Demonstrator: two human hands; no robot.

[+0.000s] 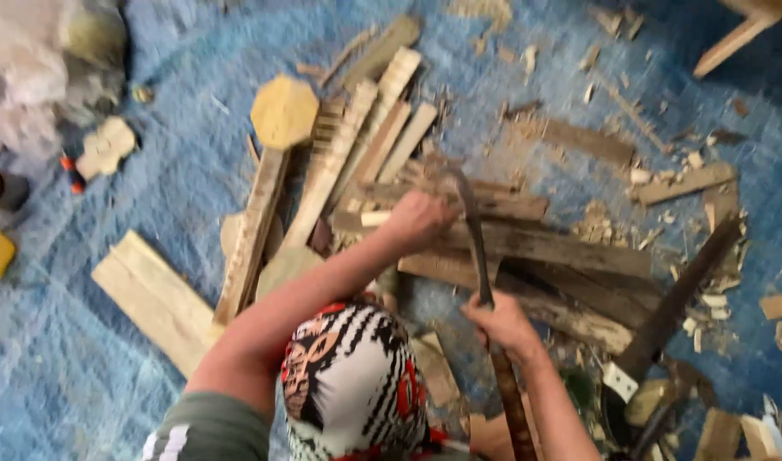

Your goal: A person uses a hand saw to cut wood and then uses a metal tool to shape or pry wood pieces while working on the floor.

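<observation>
Your right hand (504, 324) has its fingers wrapped tight around the handle of a curved blade (479, 248), which rises over the dark planks (570, 256) mid-floor. Your left hand (417, 218) is closed on a wood strip (370, 219) just left of the blade. Pale slats (365, 145) fan out behind, and a light board (156, 299) lies toward the blue mat's (84, 376) left edge.

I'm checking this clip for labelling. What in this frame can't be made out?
Head view only:
- Left hand: motion-blurred; what it grips among the planks can't be told.
- Blade in the right hand: blurred, and its handle runs off the bottom edge.
- The person's body: hidden under the patterned cap.
- Pale bundle, top left: blurred and cut off by the edge.
</observation>
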